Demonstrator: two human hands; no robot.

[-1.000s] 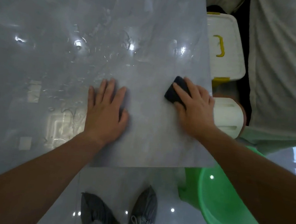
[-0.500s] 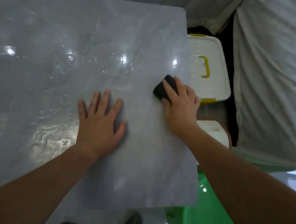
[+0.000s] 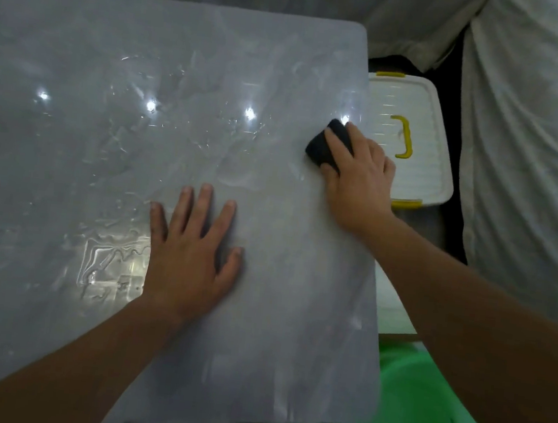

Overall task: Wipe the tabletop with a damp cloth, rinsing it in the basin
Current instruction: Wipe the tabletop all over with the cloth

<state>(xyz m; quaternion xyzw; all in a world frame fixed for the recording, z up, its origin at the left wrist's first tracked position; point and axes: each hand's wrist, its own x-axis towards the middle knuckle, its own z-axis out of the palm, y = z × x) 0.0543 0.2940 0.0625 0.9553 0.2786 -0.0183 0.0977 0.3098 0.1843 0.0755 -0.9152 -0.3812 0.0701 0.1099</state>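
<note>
so the right hand [image 3: 360, 182] has its fingers curled over the dark cloth [image 3: 326, 144], pressing it onto the tabletop [image 3: 115, 56] center-right of frame, while the left hand [image 3: 190, 253] lies flat, fingers spread, holding nothing, probably bracing; green basin [image 3: 414, 415] sits lower right, handy for rinsing.

White draped sheet [image 3: 533, 169], white storage box [image 3: 411, 184] with yellow handle [image 3: 407, 138], dim light
</note>
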